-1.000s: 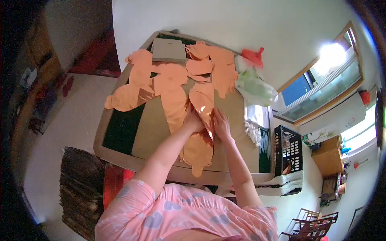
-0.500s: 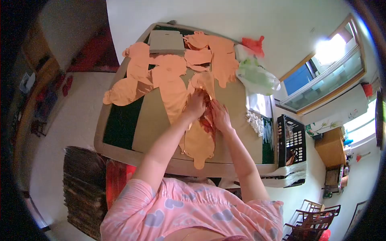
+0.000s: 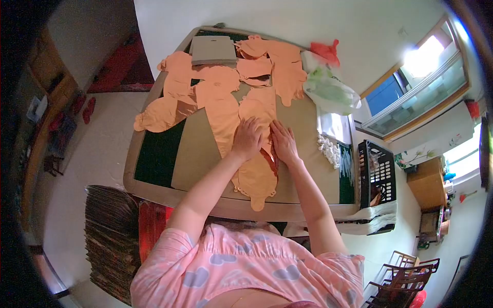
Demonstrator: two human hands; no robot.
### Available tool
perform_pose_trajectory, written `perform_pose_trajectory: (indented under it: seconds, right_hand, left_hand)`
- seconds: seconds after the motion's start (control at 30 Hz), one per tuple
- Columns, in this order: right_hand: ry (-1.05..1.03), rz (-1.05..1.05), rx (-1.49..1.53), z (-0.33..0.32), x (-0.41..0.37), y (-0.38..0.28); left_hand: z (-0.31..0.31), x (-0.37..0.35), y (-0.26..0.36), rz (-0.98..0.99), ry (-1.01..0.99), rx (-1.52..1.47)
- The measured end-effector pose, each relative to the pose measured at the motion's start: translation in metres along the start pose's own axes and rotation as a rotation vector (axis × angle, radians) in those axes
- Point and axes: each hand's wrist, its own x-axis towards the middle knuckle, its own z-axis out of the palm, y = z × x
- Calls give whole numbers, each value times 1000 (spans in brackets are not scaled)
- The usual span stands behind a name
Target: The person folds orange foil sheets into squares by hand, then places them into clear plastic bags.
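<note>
A flat, copper-peach foil balloon (image 3: 258, 177) with a scalloped outline lies on the cardboard sheet (image 3: 313, 174) in front of me. My left hand (image 3: 249, 138) rests palm down on its middle, fingers laid out flat. Along its right edge lies my right hand (image 3: 283, 141), also open, with the fingers stretched forward. Between the two hands a fold shows darker, reddish foil. More foil pieces of the same colour (image 3: 218, 84) are spread to the left and behind, partly overlapping.
A stack of grey-beige cards (image 3: 212, 50) sits at the table's back. On the right are a clear plastic bag (image 3: 331, 92), small white pieces (image 3: 328, 150), thin pale sticks (image 3: 346, 167) and a black crate (image 3: 376, 174). Stacked cardboard (image 3: 110, 236) stands at the lower left.
My left hand has gone from bent fingers working in the fold to lying flat on the foil. The balloon's upper part now lies smoother. My right hand stays at the right edge.
</note>
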Motion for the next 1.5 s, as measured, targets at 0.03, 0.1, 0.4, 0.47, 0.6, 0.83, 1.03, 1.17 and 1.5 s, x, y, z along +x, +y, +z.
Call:
perform_pose_trajectory:
  seconds: [0.03, 0.1, 0.4, 0.47, 0.6, 0.83, 1.03, 1.17, 1.5]
  right_hand:
    - [-7, -2, -3, -1, 0, -1]
    - [-25, -6, -7, -4, -1, -4]
    - [-43, -3, -39, -1, 0, 0]
    - [-37, -19, -41, 0, 0, 2]
    - [-55, -33, -64, -3, 3, 0]
    - [-84, 5, -94, -2, 1, -3]
    - [-113, 99, 18, -12, 13, 0]
    - [-93, 41, -53, -4, 13, 4]
    - [-50, 52, -133, -7, 11, -5]
  left_hand:
    - [0, -1, 1, 3, 1, 11]
    - [-3, -1, 4, 7, 3, 31]
    - [-2, 2, 8, -112, -293, 72]
    - [-16, 24, 18, -228, -507, 90]
    - [-2, 39, 11, -137, -332, 84]
    - [36, 67, -11, -10, -558, 221]
    - [43, 52, -20, -6, -455, 191]
    - [49, 55, -24, -10, -484, 170]
    - [46, 114, -22, -132, -731, 166]
